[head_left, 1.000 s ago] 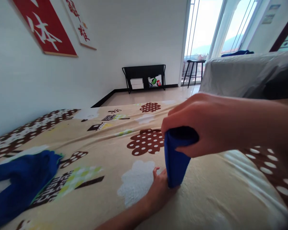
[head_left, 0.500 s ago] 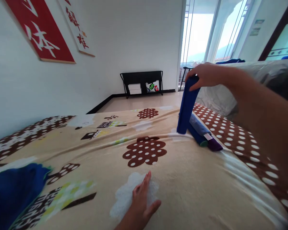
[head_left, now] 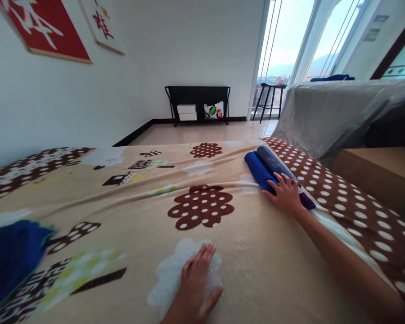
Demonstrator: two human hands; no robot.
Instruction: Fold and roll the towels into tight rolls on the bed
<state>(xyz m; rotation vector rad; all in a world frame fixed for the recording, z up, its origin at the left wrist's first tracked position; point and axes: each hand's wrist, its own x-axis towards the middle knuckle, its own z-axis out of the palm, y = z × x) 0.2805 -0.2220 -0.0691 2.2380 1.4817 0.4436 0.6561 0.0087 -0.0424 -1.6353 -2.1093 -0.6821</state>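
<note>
My right hand (head_left: 286, 194) lies flat with fingers spread on the near end of a row of rolled cloths on the bed. The bright blue roll (head_left: 259, 171) lies leftmost, a grey-blue roll (head_left: 272, 163) beside it, and a purple one (head_left: 307, 202) peeks out under my hand. My left hand (head_left: 194, 283) rests palm down, fingers together and stretched, on a white cloud print of the beige blanket (head_left: 138, 216). Neither hand holds anything.
A loose blue cloth (head_left: 10, 256) lies at the bed's left edge. A grey-covered sofa (head_left: 340, 108) and a wooden surface (head_left: 378, 166) stand to the right. A black rack (head_left: 198, 104) with boxes stands against the far wall, a stool (head_left: 269, 100) by the window.
My right hand carried the upright blue roll away from me to the far right of the bed, laid it down beside the other rolls and let go. My left hand stayed flat on the blanket.
</note>
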